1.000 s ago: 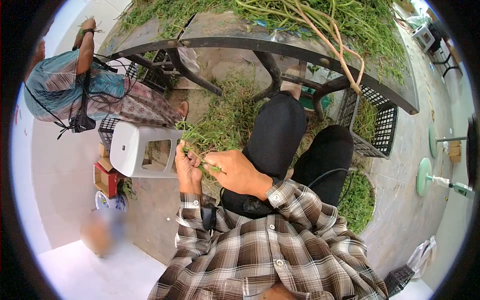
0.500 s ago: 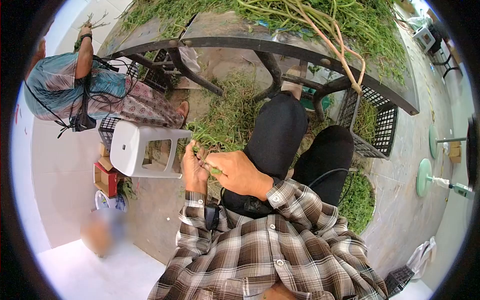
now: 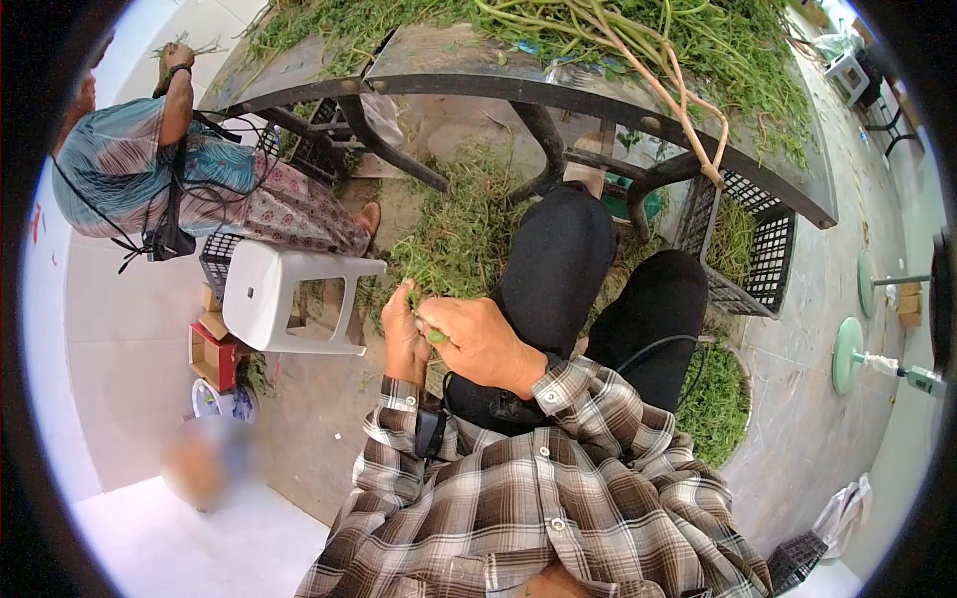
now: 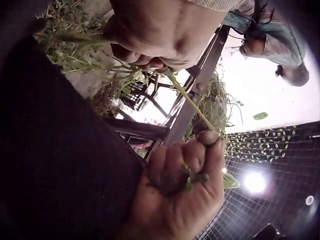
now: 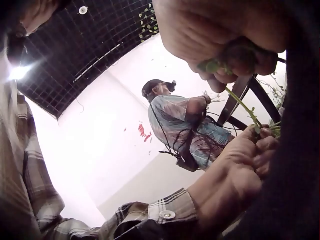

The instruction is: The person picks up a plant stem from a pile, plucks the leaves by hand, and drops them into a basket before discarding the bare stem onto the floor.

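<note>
In front of the lap, my left hand [image 3: 403, 334] grips a small bunch of leafy green stems [image 4: 117, 75]. Close beside it is my right hand [image 3: 483, 341], its thumb and forefinger pinching the end of one thin stem [image 4: 195, 107]. That stem runs straight across the short gap between both hands in the left wrist view. Small green leaves [image 5: 217, 65] show within the right hand's curled fingers, poking out of its palm. The far ends of the bunch overlap the floor greenery in the head view.
A dark-edged table [image 3: 449, 75] heaped with greens [image 3: 698, 50] stands ahead. Loose greenery [image 3: 464, 209] covers the floor below. A white stool [image 3: 254, 299] is at the left, near another person [image 3: 159, 164] holding stems. A black crate [image 3: 753, 244] stands at the right.
Both hands have stayed close together while the left hand and its bunch shifted right toward the right hand. The other person's raised hand has moved slightly.
</note>
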### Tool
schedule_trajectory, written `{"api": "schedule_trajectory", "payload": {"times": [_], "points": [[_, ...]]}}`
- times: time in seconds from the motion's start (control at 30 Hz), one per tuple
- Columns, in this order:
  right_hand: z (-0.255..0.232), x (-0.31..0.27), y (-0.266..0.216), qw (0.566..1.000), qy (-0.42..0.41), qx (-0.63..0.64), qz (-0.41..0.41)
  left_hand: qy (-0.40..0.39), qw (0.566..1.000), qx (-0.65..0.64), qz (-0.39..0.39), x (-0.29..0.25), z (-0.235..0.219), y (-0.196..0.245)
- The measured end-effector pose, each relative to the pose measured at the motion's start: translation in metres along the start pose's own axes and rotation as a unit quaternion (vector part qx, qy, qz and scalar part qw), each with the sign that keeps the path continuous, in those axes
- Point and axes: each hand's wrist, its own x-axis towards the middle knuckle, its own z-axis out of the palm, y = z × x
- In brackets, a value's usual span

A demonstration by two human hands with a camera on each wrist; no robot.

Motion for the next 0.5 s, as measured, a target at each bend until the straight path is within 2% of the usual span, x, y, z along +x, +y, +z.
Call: {"api": "schedule_trajectory", "payload": {"times": [0.37, 0.43, 0.5], "points": [[0.002, -0.003, 0.002, 1.000, -0.003, -0.028, 0.001, -0.002, 0.999, -0.026, -0.022, -0.004, 0.002, -0.004], [0.002, -0.003, 0.002, 0.999, 0.004, -0.034, -0.006, 0.030, 0.999, 0.000, -0.009, -0.005, 0.000, -0.005], [0.002, -0.002, 0.000, 0.999, 0.000, -0.033, -0.004, 0.021, 1.000, 0.012, -0.015, 0.000, -0.012, -0.008]]}}
